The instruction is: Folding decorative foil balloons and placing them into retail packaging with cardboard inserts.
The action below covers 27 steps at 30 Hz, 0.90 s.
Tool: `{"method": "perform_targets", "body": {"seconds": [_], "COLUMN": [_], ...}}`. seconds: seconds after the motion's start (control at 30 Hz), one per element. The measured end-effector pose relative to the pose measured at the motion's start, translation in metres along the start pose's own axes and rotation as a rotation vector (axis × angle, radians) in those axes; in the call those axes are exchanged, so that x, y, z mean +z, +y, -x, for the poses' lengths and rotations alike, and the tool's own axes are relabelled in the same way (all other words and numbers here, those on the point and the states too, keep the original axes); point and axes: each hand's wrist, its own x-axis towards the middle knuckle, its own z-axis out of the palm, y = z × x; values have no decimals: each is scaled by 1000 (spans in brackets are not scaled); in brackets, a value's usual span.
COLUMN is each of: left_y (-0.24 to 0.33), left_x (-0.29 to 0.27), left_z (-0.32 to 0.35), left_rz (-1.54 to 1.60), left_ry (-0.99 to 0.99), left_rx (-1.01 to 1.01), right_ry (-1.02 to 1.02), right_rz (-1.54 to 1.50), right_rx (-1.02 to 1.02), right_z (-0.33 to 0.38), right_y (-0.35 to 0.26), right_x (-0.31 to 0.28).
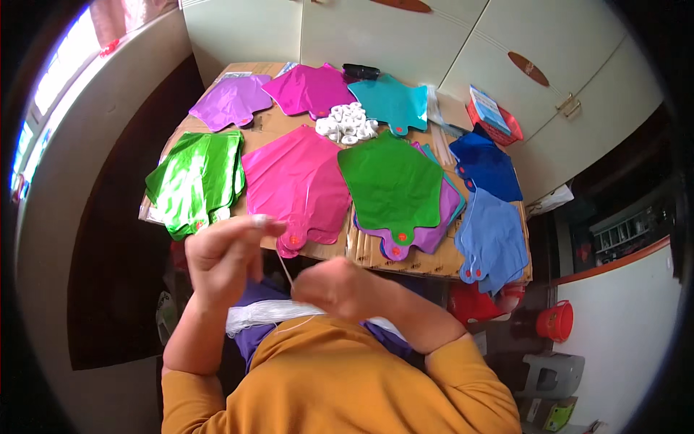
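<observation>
My left hand (pixel 225 254) is raised in front of the table's near edge, its fingers closed in a pinch. Lower and to its right, my right hand (pixel 334 288) is closed too and slightly blurred. A short stretch of white string (pixel 286 269) runs taut between the two hands. Across my lap lies a bundle of white string (pixel 271 314), with one loose strand over my shirt. Just beyond my hands sits a stack of flat pink foil balloons (pixel 296 181), with a red dot on the tab. Beside it is a green foil balloon (pixel 394 184) on top of purple and teal ones.
Cardboard (pixel 253 129) covers the table. A pile of white rings (pixel 347 123) sits mid-table, among shiny green (pixel 195 173), lilac (pixel 231 100), magenta (pixel 307 90), teal (pixel 390 101) and blue (pixel 494 235) foil balloons. A red basket (pixel 510 130) stands at the back right; a red bucket (pixel 555 322) is right, below.
</observation>
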Motion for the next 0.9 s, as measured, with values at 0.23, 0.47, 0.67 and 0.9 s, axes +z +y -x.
{"method": "perform_targets", "body": {"seconds": [0.23, 0.47, 0.67, 0.9], "left_y": [3, 6, -24, -5], "left_x": [9, 13, 4, 6], "left_z": [10, 11, 1, -11], "left_rz": [286, 33, -583, -34], "left_ry": [-226, -459, -387, 155], "left_rx": [148, 43, 206, -10], "right_ry": [113, 214, 97, 3], "right_rz": [111, 20, 90, 49], "right_rx": [-4, 130, 20, -57], "right_z": [-15, -24, -18, -12], "right_y": [3, -9, -20, -20], "right_x": [-24, -46, -28, -6]}}
